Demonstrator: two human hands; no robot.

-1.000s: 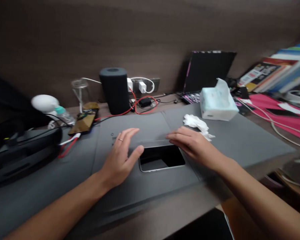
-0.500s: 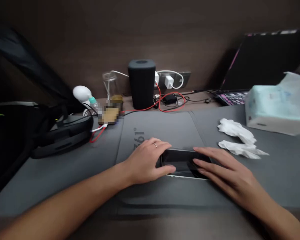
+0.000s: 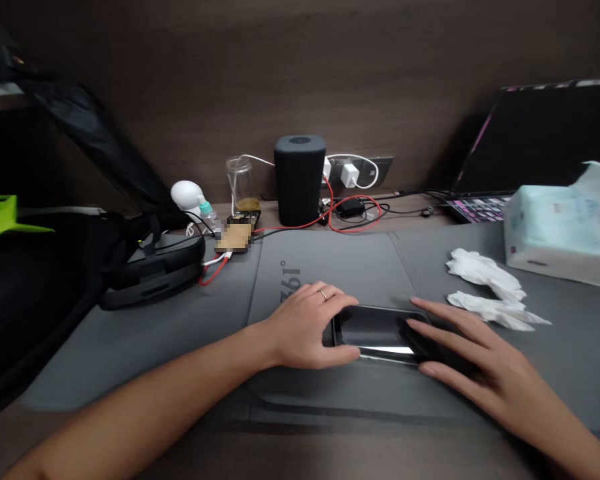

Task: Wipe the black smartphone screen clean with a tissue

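A black phone (image 3: 377, 329) lies sideways on a grey mat marked 361° (image 3: 337, 263), with a bright strip of reflection along its near side. My left hand (image 3: 307, 327), a ring on one finger, grips the phone's left end, thumb at the near edge and fingertips at the far edge. Over the phone's right end, my right hand (image 3: 477, 350) is open with its fingers spread. Its fingertips lie at or just above the glass; I cannot tell whether they touch. Part of the phone's right end is hidden beneath those fingers.
Crumpled tissues (image 3: 495, 287) and a tissue pack (image 3: 560, 233) lie right, before a laptop (image 3: 545, 140). Behind are a black speaker (image 3: 300, 183), glass jar (image 3: 241, 181), red cable (image 3: 355, 229) and white charger (image 3: 350, 175). A black headset-like device (image 3: 155, 277) sits left.
The view has shifted, so everything appears further right and slightly lower. My right hand's fingers have spread wider at the phone's right end. My left hand keeps its grip.
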